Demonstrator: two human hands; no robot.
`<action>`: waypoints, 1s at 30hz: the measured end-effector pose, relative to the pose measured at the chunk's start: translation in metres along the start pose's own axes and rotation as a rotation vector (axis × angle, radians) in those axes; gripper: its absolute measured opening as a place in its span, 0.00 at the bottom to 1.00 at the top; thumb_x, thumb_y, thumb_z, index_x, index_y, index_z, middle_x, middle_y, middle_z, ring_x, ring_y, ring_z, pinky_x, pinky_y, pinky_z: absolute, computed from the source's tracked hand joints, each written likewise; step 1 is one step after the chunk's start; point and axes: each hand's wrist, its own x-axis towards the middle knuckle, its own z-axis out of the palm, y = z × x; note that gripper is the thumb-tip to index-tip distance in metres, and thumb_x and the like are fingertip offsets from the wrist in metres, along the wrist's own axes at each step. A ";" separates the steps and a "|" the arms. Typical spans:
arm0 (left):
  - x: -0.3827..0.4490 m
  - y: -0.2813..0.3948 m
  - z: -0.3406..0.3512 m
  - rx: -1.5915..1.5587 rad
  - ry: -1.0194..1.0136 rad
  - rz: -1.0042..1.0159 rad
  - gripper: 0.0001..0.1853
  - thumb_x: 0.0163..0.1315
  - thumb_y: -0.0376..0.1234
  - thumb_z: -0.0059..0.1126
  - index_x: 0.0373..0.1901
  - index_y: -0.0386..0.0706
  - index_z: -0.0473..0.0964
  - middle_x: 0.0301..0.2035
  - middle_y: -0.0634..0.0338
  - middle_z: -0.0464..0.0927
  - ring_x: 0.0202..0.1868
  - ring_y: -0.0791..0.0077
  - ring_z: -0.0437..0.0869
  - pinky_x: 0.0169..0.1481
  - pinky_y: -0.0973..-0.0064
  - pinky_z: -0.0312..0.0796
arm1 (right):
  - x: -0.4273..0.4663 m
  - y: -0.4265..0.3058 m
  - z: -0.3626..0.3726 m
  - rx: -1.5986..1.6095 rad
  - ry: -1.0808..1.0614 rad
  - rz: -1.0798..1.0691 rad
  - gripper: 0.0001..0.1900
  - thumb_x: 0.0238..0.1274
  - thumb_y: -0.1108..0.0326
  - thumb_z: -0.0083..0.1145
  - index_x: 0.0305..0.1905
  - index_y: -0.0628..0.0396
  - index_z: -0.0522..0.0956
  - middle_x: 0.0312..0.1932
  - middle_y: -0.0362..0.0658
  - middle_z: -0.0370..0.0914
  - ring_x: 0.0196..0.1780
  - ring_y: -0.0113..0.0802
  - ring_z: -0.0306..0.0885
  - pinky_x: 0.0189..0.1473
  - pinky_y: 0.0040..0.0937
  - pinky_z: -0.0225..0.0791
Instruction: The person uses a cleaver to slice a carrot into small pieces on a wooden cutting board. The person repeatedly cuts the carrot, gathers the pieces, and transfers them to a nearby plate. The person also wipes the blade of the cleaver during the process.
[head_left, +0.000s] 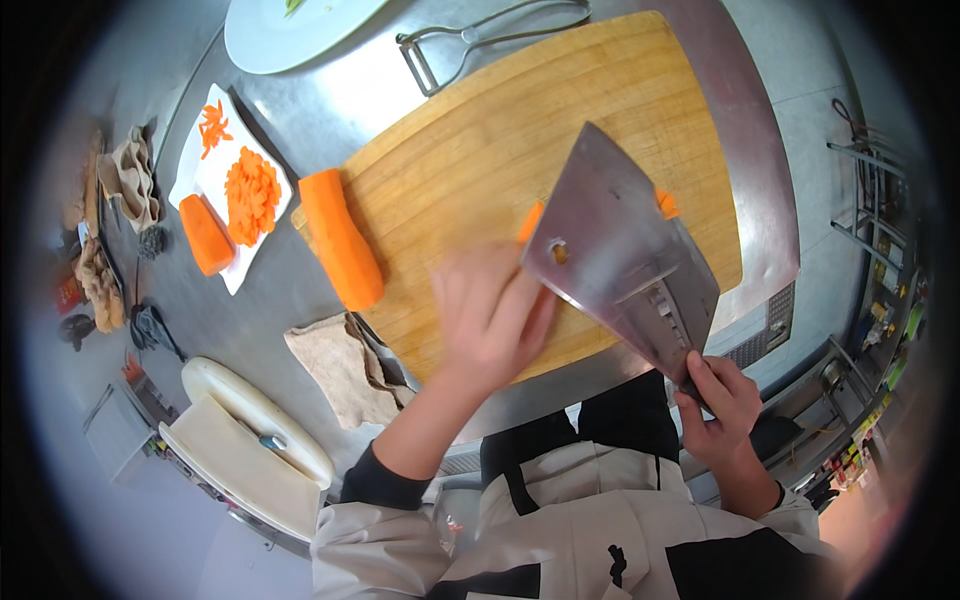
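My right hand (720, 409) grips the dark handle of a broad steel cleaver (600, 202). Its wide blade has a hole near one corner and hangs tilted over the wooden cutting board (465, 172). Just left of the blade is my left hand (487, 315), blurred, its fingers bent near the blade's edge; what they hold, if anything, cannot be made out. An orange carrot piece (531, 221) shows beyond those fingers, partly covered by the blade. More cut carrot (666, 204) peeks out at the blade's far side. A peeled carrot length (341, 240) lies across the board's left edge.
A white dish (281, 169) holds small carrot pieces (253, 196) and a carrot chunk (205, 235). Behind the board lie a metal peeler (469, 37) and a pale plate (300, 37). A folded cloth (349, 367) sits at the near left. Ginger (97, 285) lies far left.
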 end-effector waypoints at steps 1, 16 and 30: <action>-0.005 -0.005 -0.005 -0.026 -0.024 0.096 0.19 0.47 0.27 0.76 0.44 0.37 0.84 0.45 0.52 0.84 0.47 0.52 0.84 0.52 0.59 0.73 | 0.000 -0.002 0.000 0.004 -0.014 -0.003 0.27 0.47 0.75 0.75 0.58 0.58 0.87 0.37 0.48 0.83 0.30 0.40 0.80 0.30 0.30 0.73; -0.048 -0.039 -0.040 -0.698 -0.716 -0.522 0.33 0.61 0.32 0.75 0.69 0.43 0.73 0.63 0.58 0.78 0.64 0.67 0.79 0.69 0.66 0.72 | 0.002 -0.029 0.019 0.042 -0.166 -0.050 0.28 0.48 0.74 0.75 0.60 0.51 0.87 0.34 0.44 0.79 0.27 0.35 0.76 0.27 0.30 0.70; -0.034 -0.032 -0.042 -0.187 -0.704 -0.185 0.22 0.65 0.37 0.63 0.61 0.46 0.81 0.59 0.56 0.81 0.62 0.54 0.80 0.69 0.58 0.71 | 0.002 -0.033 0.030 0.016 -0.170 -0.025 0.28 0.51 0.72 0.76 0.61 0.50 0.87 0.34 0.44 0.79 0.27 0.35 0.76 0.27 0.30 0.69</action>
